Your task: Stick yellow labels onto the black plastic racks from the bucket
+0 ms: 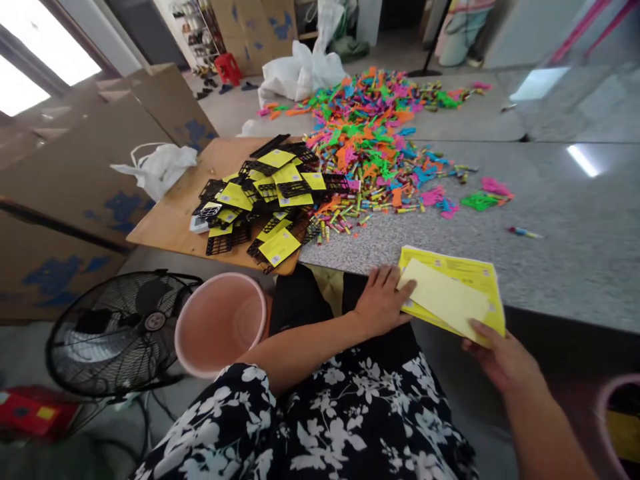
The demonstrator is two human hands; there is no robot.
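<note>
A stack of bright yellow printed sheets lies at the table's front edge and partly overhangs it. On top sits a paler, plain yellow card, set at a slant. My left hand grips the left end, one digit over the pale card's corner and the other fingers at the sheets' edge. At the lower right corner my right hand pinches card and sheets, thumb on top and fingers underneath. How many sheets are in the stack I cannot tell.
Small colourful plastic toy pieces are heaped on the grey speckled table. Black plastic racks with yellow cards pile up on a wooden board. A pink bucket and a black fan stand left of my legs.
</note>
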